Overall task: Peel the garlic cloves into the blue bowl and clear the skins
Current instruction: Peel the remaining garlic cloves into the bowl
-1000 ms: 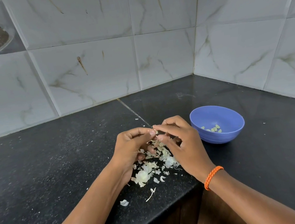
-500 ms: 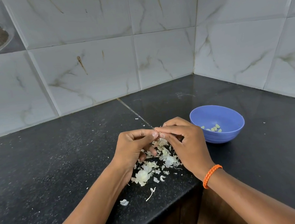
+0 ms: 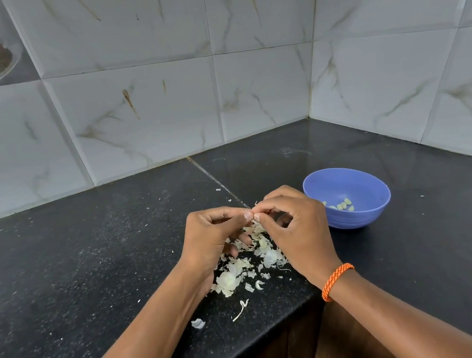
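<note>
both hands meet above the skin pile, fingertips together. left hand [image 3: 212, 233] curls around and pinches a small garlic clove [image 3: 252, 213] at thumb and forefinger; right hand [image 3: 293, 225] pinches the same clove from the other side. the clove is almost wholly hidden between the fingertips, so how much skin remains on it cannot be told.

held over the loose skins [image 3: 249, 259] on the black worktop [image 3: 90, 275], probably so that what comes off falls onto the one heap and sweeps up easily later. a few stray flakes lie nearer the worktop edge, apart from the heap.

blue bowl [image 3: 352, 217] stands just beside the right hand, on its far right; a short reach for dropping each finished clove. several peeled cloves [image 3: 343, 205] already lie in its bottom.

judgement: mid-peel, clearing of skins not begun. risk: thin skins are light and could scatter or drift over the worktop edge.
</note>
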Motion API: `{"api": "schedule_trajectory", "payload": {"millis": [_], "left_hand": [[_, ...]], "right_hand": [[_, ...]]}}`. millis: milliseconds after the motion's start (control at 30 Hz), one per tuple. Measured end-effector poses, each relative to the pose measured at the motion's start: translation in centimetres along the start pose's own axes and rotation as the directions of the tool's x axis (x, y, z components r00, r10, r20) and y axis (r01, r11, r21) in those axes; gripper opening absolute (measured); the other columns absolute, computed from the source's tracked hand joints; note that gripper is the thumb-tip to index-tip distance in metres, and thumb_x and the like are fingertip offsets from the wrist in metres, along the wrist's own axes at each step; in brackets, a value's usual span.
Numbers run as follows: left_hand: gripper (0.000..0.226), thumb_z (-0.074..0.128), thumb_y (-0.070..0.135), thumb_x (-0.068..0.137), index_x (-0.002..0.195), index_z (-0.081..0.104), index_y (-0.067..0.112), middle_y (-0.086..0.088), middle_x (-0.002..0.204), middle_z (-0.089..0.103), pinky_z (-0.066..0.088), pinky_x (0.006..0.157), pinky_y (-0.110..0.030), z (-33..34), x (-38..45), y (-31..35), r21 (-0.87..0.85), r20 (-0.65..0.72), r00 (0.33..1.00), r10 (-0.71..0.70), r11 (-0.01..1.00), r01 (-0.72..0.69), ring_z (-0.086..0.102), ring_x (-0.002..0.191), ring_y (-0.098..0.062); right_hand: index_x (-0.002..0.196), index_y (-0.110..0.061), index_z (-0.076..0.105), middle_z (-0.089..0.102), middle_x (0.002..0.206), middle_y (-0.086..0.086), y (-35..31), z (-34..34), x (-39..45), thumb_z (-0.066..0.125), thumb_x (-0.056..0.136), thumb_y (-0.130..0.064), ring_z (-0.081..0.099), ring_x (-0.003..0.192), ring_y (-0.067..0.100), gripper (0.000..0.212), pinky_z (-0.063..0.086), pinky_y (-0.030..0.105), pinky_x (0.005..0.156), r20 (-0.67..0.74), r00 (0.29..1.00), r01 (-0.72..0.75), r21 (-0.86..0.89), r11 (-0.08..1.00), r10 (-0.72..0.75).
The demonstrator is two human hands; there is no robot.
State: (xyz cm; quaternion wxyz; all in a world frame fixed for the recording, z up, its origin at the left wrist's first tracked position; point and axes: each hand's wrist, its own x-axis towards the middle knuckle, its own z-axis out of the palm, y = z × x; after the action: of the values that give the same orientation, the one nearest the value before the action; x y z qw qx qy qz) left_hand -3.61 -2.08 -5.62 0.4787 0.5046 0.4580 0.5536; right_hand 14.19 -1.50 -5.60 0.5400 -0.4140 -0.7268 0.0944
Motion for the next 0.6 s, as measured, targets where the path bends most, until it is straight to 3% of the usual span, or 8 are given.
{"api": "schedule_trajectory", "payload": {"millis": [100, 267, 433, 600], "left_hand": [[0.009, 0.086, 0.015, 0.09, 0.09, 0.086, 0.006, -0.027, 0.092, 0.078, 0.046, 0.045, -0.025, -0.1, 0.0, 0.0, 0.02, 0.007, 1.0, 0.012, 1.0, -0.012, 0.07, 0.065, -0.022], [0.007, 0.082, 0.011, 0.095, 0.09, 0.085, 0.006, -0.02, 0.084, 0.079, 0.051, 0.047, -0.027, -0.1, 0.1, -0.1, 0.145, 0.023, 0.996, 0.081, 0.986, -0.083, 0.073, 0.068, -0.025], [0.009, 0.082, 0.012, 0.095, 0.094, 0.084, 0.004, -0.02, 0.08, 0.078, 0.056, 0.049, -0.027, -0.4, 0.3, 0.0, 0.2, 0.057, 0.993, 0.104, 0.973, -0.113, 0.074, 0.069, -0.029], [0.01, 0.082, 0.014, 0.095, 0.097, 0.084, 0.004, -0.017, 0.084, 0.079, 0.055, 0.049, -0.027, -0.4, 0.1, 0.4, 0.187, 0.086, 0.991, 0.103, 0.975, -0.118, 0.072, 0.068, -0.026]], "right_hand": [[0.092, -0.021, 0.081, 0.065, 0.093, -0.014, 0.5, 0.0, 0.1, 0.081, 0.093, -0.01, 0.064, 0.078, 0.013, 0.011, 0.049, 0.02, 0.06, 0.047, 0.998, 0.032, -0.049, 0.998, -0.03], [0.095, -0.024, 0.076, 0.062, 0.097, -0.015, 1.0, -0.2, 0.2, 0.076, 0.098, -0.013, 0.062, 0.079, 0.01, 0.012, 0.054, 0.037, 0.063, 0.148, 0.984, 0.114, -0.132, 0.985, -0.094], [0.094, -0.02, 0.081, 0.068, 0.095, -0.014, 1.4, -0.9, 0.9, 0.077, 0.096, -0.009, 0.068, 0.089, 0.012, 0.012, 0.054, 0.032, 0.071, 0.181, 0.982, 0.064, -0.009, 0.998, -0.061], [0.097, -0.022, 0.068, 0.059, 0.1, -0.013, 1.5, 0.0, 0.2, 0.065, 0.105, -0.014, 0.062, 0.091, 0.014, 0.012, 0.054, 0.041, 0.073, 0.201, 0.979, 0.027, 0.0, 1.0, -0.026]]}}
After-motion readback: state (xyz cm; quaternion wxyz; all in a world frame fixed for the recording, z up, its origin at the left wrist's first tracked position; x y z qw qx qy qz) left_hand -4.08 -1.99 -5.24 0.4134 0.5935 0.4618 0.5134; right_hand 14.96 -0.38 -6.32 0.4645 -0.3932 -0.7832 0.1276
